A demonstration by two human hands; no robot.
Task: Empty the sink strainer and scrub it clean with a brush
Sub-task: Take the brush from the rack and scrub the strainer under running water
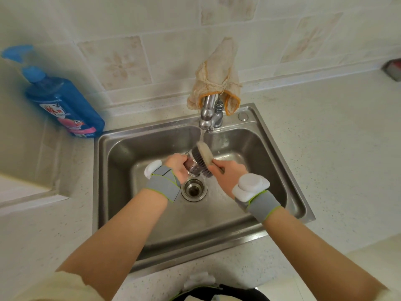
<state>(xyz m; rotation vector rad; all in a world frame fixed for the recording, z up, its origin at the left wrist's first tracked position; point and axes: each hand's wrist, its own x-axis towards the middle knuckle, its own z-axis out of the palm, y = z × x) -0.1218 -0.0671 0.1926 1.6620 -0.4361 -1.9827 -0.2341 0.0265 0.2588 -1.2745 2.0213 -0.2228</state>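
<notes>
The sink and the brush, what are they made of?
The sink looks like stainless steel: grey and brushed, with soft shiny reflections. The brush has pale, fuzzy bristles, perhaps plastic or plant fibre, but they are too blurred to tell. Its dark ribbed back looks like plastic.

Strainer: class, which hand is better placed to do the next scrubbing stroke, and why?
Right. The right hand grips the brush, its bristles against the strainer under the running tap; the left hand is occupied holding the strainer.
</notes>
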